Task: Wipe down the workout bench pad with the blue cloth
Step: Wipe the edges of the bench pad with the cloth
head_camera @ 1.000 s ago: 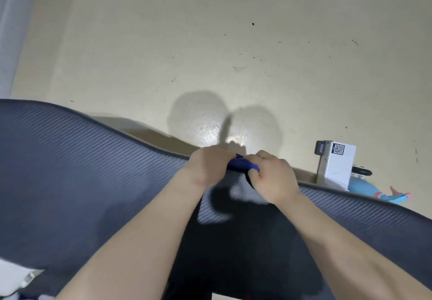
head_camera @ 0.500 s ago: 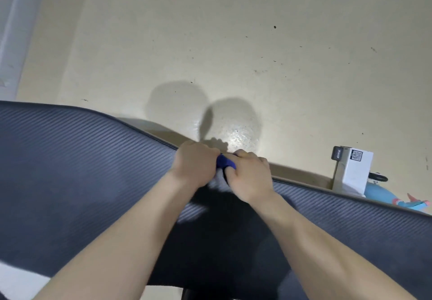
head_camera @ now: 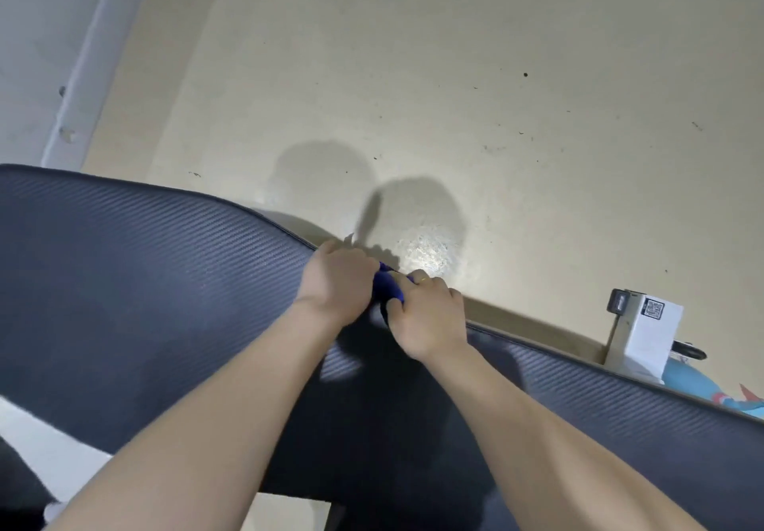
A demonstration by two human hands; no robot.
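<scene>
Both hands, left hand (head_camera: 337,278) and right hand (head_camera: 428,319), clutch blue cloth (head_camera: 388,288) on bench pad (head_camera: 144,282) near white box (head_camera: 649,334)

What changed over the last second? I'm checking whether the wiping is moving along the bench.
The left hand and right hand drew closer together, covering more of the blue cloth bunched between them. Both still grip it at the far edge of the bench pad. Any sideways shift looks like camera movement.
</scene>
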